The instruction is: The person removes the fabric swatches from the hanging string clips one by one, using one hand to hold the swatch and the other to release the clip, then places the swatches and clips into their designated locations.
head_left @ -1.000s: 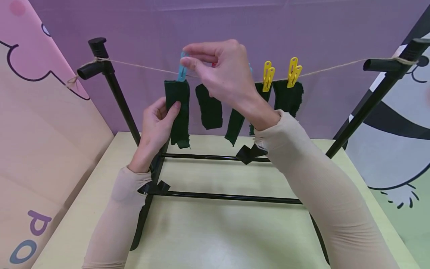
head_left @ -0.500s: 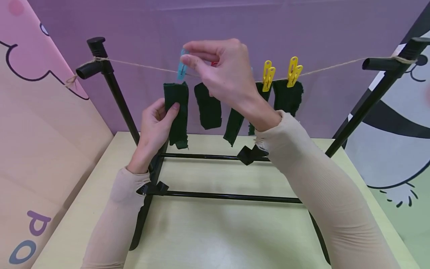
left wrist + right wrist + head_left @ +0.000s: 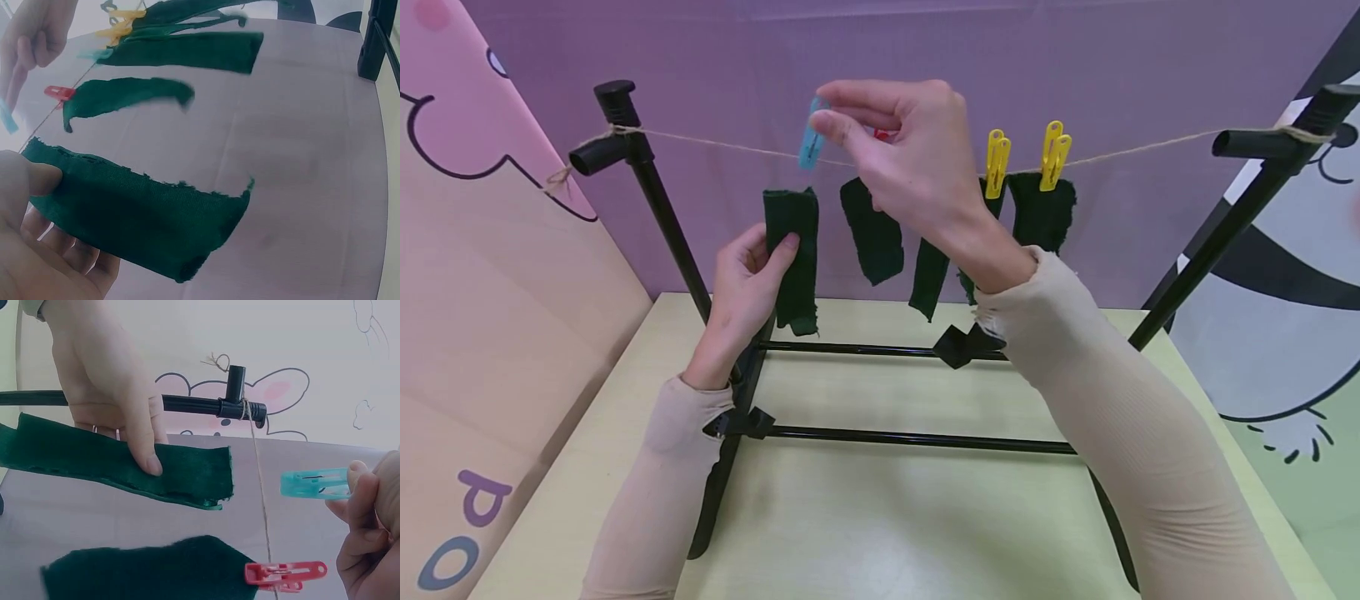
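My left hand [image 3: 745, 287] pinches a dark green cloth strip [image 3: 798, 283] between thumb and fingers, its top edge below the string [image 3: 722, 147]. In the right wrist view a gap separates this cloth from the string. My right hand [image 3: 913, 154] is raised higher, pinching a light blue clothespin [image 3: 315, 482] by one end, apart from both cloth and string. Beside the held strip hangs another green cloth [image 3: 874, 237], clipped by a red clothespin [image 3: 284, 572]. Farther right, two yellow clothespins [image 3: 997, 165] grip more green strips [image 3: 1043, 215], partly hidden by my right wrist.
The string runs between two black posts [image 3: 666, 212] of a pipe frame standing on a pale table [image 3: 887, 517]. Crossbars [image 3: 917, 438] with black tape span it low down. Behind is a purple backdrop [image 3: 1075, 67], with printed cartoon panels [image 3: 1292, 333] at the sides.
The blue clothespin has come off the cloth's top edge and lifted up, slightly right, with my right hand. My left hand and its cloth have sunk a little. The neighbouring cloths have swayed.
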The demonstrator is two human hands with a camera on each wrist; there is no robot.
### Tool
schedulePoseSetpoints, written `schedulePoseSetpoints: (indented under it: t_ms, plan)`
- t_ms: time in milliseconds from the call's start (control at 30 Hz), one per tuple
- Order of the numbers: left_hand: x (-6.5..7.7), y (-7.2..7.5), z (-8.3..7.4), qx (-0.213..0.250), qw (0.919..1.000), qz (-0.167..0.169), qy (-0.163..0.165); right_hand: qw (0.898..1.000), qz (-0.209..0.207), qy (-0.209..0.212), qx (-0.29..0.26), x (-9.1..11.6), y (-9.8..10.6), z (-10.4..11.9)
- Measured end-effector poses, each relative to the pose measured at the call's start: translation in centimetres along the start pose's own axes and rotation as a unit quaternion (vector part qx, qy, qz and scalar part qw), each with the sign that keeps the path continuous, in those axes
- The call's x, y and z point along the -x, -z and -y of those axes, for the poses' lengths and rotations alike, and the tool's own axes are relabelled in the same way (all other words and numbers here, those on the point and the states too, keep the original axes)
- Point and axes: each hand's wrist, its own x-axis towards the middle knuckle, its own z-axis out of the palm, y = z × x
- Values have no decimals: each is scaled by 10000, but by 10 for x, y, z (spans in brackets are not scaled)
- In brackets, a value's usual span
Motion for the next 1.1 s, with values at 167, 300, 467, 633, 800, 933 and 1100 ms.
schedulePoseSetpoints:
  t_ms: [167,300,467,633,800,933,1100]
  plan:
    - [1,0,1,-63,10000,11,63,9999,13,-100,-20,1,2,0]
    - [2,1,1,-97,9999,12,82,9997,54,-222,-42,4,4,-1]
    - [3,2,2,-113,9999,13,96,9998,71,-170,19,8,4,-5]
    - [4,3,4,-145,9998,24,108,9999,40,-59,137,11,2,-9]
    - [4,3,5,-153,9998,45,134,9998,67,-116,157,14,3,-11]
    - [5,3,5,-144,9997,44,203,9997,108,-118,182,16,4,-13]
    - [6,4,5,-202,9995,58,240,9997,117,-98,194,20,4,-15]
